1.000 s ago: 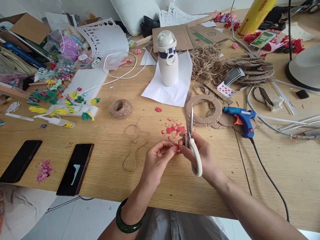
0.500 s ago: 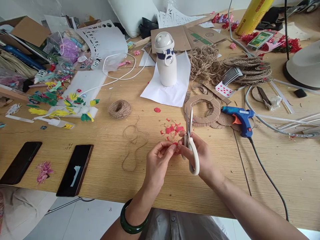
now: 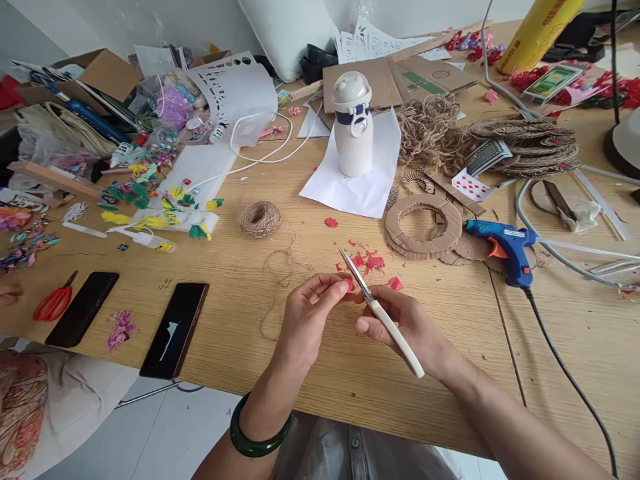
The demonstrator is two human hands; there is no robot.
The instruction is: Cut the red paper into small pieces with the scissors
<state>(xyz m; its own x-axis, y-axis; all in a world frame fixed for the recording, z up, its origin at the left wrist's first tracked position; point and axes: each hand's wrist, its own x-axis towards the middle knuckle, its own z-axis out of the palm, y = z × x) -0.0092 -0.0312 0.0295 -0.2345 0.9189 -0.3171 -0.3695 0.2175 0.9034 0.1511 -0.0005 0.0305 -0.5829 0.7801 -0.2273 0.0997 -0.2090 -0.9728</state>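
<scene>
Between the thumb and fingers of my left hand (image 3: 307,317) is a small red paper piece (image 3: 349,285). My right hand (image 3: 407,327) holds white-handled scissors (image 3: 393,333), their blades together and pointing up and left, just beside the red piece. Red paper scraps (image 3: 369,260) lie on the table beyond my hands, and a larger red scrap (image 3: 395,284) is close to my right fingers. Farther back lies a red paper disc (image 3: 331,223). Loose twine trails near my left hand from a ball of twine (image 3: 260,219).
A blue glue gun (image 3: 507,247) and a cardboard ring (image 3: 425,227) lie at right. Behind stands a white bottle (image 3: 353,133) on paper. Phones (image 3: 175,330) and red-handled pliers (image 3: 54,301) are at left, near another person's hand (image 3: 10,293). Craft supplies crowd the back left.
The scissors have tilted from upright to pointing up and left. A larger red scrap now shows on the table near my right hand. The view has shifted left.
</scene>
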